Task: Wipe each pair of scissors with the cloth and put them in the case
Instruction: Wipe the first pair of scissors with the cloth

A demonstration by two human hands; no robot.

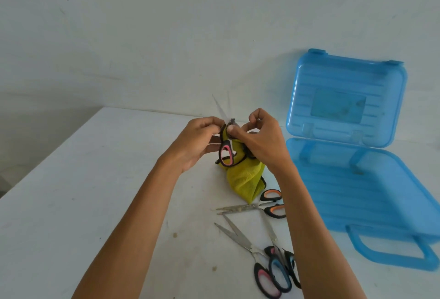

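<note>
Pink-handled scissors [226, 153] gripped near the pivot by the left hand [197, 141], blades up. Cloth [245, 179] pinched against them by the right hand [259, 141], the rest hanging down. Wiping is judged under way. Three pairs are left on the table [95, 203] — orange-handled pair [273, 210], pink pair [264, 279], blue pair [278, 272], the last two overlapping. Case [357, 179] stands open at right — no scissors seen inside.

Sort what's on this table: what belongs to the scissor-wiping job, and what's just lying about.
Belongs to the job:
pink-handled scissors in the left hand
yellow-green cloth pinched by the right hand
orange-handled scissors
pink- and blue-handled scissors heaped nearest
open blue case

Just lying about:
brown specks on the white table
</note>
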